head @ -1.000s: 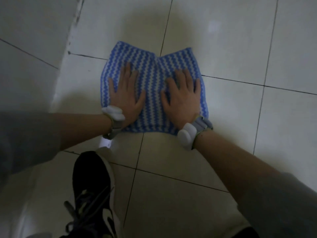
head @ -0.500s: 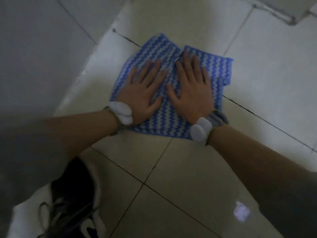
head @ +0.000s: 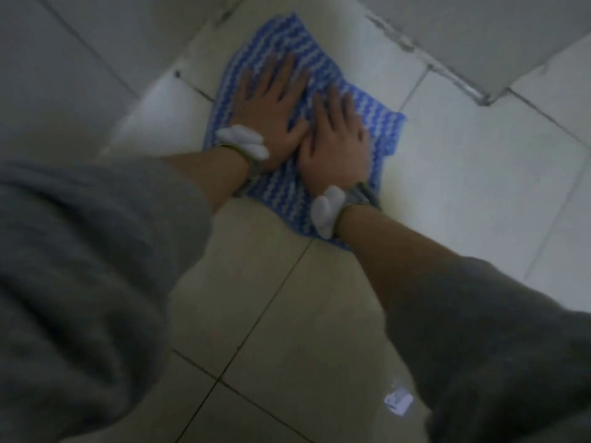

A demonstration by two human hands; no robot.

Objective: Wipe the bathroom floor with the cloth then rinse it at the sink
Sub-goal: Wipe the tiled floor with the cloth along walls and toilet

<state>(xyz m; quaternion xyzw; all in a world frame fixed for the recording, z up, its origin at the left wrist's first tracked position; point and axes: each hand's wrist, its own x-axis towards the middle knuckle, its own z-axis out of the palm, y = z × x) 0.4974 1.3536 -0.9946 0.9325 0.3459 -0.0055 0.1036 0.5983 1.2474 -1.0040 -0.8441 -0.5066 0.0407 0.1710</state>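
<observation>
I am pressing left hand (head: 271, 116) and right hand (head: 335, 142) flat-fingered on the cloth (head: 377, 123), gripping nothing. It is looking limp; pinch its edge.

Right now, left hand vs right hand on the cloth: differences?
Left hand lies farther up the cloth; right hand sits nearer, by its right edge. Left hand's fingers splay wider; right hand's lie closer together. Both press flat, palms down, a white band on each wrist.

Grey sleeves (head: 96, 266), white wrist devices (head: 243, 142) on olive straps
</observation>
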